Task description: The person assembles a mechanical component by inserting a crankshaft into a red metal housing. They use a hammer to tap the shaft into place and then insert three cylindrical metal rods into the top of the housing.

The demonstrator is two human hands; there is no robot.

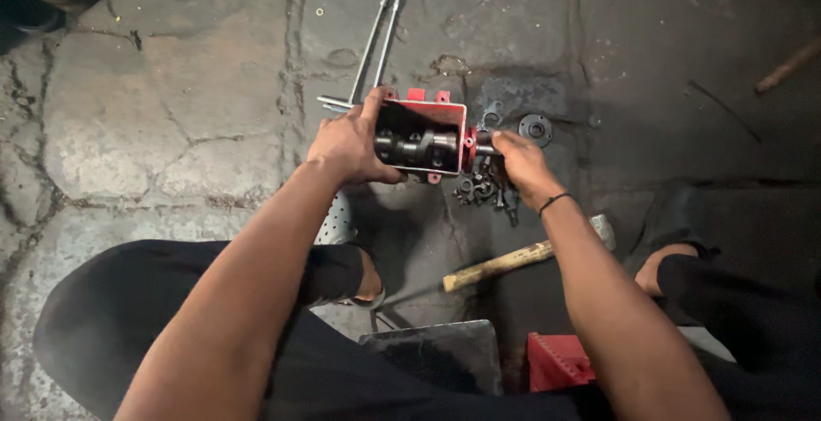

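- Fingers of left hand clamped on the left wall of the red metal box, steadying it above the cracked floor.
- Fingers of right hand pinched together on the dark shaft end, at the box's right side.
- Best kept level, box braced firmly, shaft turned straight along its axis.
- Loose bolts just below; hammer near the right forearm.

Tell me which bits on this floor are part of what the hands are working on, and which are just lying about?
In hand:
left hand gripping the red gearbox housing
geared shaft inside it
right hand at the shaft end

Lying about:
wooden-handled hammer
two long steel rods
round flange
pile of bolts
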